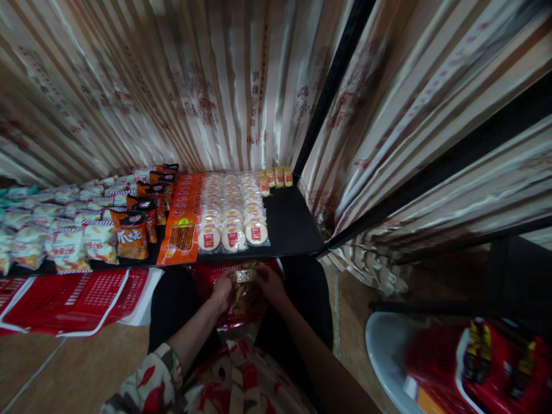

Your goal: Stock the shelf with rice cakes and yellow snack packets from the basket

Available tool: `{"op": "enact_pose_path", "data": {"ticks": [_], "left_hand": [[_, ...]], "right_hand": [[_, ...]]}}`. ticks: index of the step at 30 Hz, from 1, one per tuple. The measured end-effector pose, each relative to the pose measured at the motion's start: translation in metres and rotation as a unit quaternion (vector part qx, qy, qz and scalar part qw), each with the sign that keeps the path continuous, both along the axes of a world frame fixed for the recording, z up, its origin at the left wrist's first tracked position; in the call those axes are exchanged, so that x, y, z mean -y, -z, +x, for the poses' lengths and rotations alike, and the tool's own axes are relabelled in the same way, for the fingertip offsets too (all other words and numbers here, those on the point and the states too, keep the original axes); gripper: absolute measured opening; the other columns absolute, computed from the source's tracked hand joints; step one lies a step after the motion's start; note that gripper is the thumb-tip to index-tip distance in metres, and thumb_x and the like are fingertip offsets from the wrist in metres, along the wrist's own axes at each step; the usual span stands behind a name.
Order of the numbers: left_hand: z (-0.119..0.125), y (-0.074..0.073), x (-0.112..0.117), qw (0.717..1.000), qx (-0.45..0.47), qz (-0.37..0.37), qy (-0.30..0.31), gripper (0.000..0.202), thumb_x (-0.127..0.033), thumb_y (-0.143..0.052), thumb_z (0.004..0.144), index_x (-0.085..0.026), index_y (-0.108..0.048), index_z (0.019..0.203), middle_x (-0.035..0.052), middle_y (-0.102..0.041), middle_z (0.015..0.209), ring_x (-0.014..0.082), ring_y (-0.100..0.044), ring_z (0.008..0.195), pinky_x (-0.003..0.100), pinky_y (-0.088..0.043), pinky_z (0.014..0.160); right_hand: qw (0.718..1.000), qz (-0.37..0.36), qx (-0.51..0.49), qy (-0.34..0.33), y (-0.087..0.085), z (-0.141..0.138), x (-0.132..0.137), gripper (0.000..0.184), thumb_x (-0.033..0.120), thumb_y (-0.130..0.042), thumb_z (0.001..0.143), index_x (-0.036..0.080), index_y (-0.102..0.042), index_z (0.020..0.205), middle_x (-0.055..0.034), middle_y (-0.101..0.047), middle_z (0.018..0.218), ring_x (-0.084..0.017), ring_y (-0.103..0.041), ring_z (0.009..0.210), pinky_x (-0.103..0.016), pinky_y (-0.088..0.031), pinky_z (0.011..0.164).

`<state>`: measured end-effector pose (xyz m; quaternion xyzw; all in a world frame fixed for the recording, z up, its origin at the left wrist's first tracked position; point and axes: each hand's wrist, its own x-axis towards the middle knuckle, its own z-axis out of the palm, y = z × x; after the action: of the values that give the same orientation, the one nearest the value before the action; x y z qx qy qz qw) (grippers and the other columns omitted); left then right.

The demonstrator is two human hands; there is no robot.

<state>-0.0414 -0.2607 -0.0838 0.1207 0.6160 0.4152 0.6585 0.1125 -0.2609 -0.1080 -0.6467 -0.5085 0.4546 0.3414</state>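
Both my hands are down inside a red plastic basket [206,277] that rests between my knees, under the front edge of a black shelf [291,227]. My left hand [223,290] and my right hand [270,284] are closed around a clear-wrapped snack packet [245,276] with yellowish pieces inside. More such packets lie dimly in the basket below. On the shelf just above stand rows of round white cakes with red labels [233,221], orange strip-snack packs [183,221] and dark orange bags [131,233].
White snack bags [64,241] fill the shelf's left part. Small yellow packets [276,177] sit at its back right. Striped cloth hangs behind and to the right. A red flat crate [73,299] lies at left; another red basket [478,362] sits on a white stool at right.
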Motion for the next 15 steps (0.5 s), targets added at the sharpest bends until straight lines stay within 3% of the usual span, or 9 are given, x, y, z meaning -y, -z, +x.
{"op": "enact_pose_path", "data": {"ticks": [8,15], "left_hand": [[0.002,-0.005,0.004,0.999,0.027,0.033,0.024,0.019,-0.006,-0.053,0.074,-0.014,-0.061,0.089,0.0055,-0.065,0.083,0.0091,-0.058,0.067,0.018,-0.043,0.059],[0.005,-0.021,0.010,0.998,0.024,0.046,0.024,0.021,-0.006,-0.055,0.072,-0.014,-0.062,0.090,0.0069,-0.064,0.090,0.0112,-0.059,0.075,0.021,-0.045,0.064]], "right_hand": [[0.991,-0.016,-0.132,0.025,0.003,0.009,0.006,0.032,0.032,-0.065,0.065,0.025,-0.063,0.097,-0.0017,-0.068,0.093,-0.021,-0.064,0.087,-0.038,-0.054,0.073],[0.992,0.004,-0.118,0.048,-0.007,0.014,0.006,0.036,0.035,-0.065,0.063,0.023,-0.065,0.097,-0.0049,-0.069,0.093,-0.023,-0.064,0.089,-0.039,-0.053,0.079]]}}
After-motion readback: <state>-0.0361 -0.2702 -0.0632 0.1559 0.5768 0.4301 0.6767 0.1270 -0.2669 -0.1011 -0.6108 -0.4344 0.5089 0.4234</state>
